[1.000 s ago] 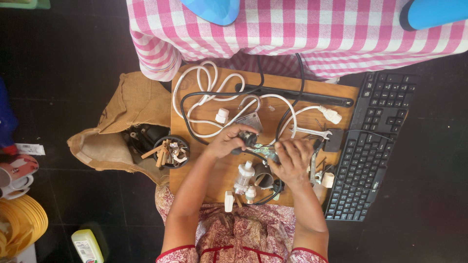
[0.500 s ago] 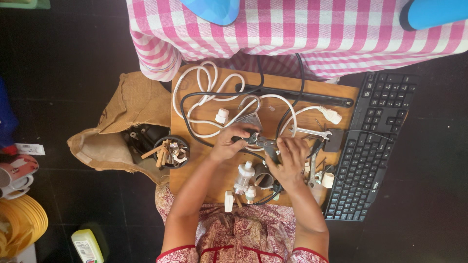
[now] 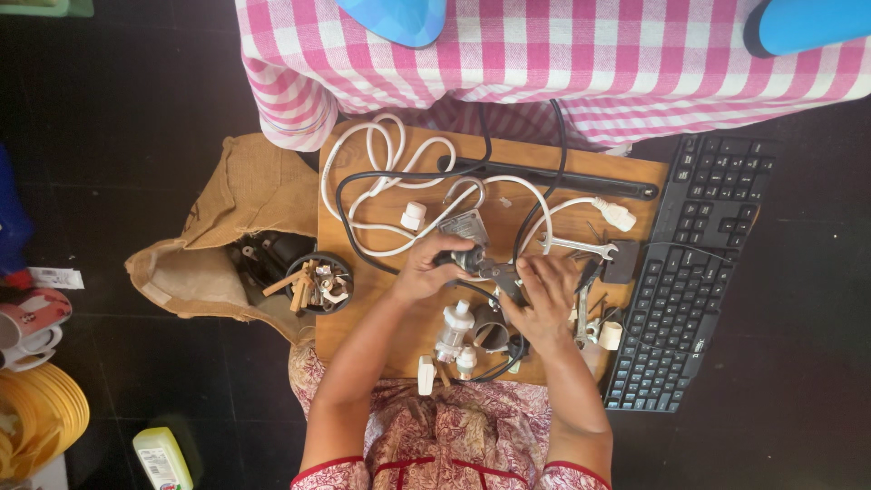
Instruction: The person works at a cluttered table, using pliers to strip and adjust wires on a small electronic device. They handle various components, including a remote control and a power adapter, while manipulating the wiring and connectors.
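My left hand (image 3: 426, 269) grips a small dark metal part (image 3: 468, 260) over the middle of a wooden board (image 3: 363, 336). My right hand (image 3: 543, 292) holds a dark tool (image 3: 501, 273) whose tip meets that part. White cable (image 3: 381, 181) and black cable (image 3: 363, 177) loop across the far half of the board. A white plastic fitting (image 3: 452, 330) and a short metal tube (image 3: 492, 337) lie just below my hands. A silver spanner (image 3: 579, 245) rests beyond my right hand.
A black keyboard (image 3: 689, 272) lies along the board's right side. A burlap bag (image 3: 227, 245) and a round tin of small parts (image 3: 317, 282) sit at the left. A pink checked cloth (image 3: 544, 63) hangs across the top. Yellow plates (image 3: 36, 426) and a bottle (image 3: 163, 458) are at lower left.
Both hands stay over the same spot; my fingers shift slightly on the part and tool. Nothing else on the board has moved.
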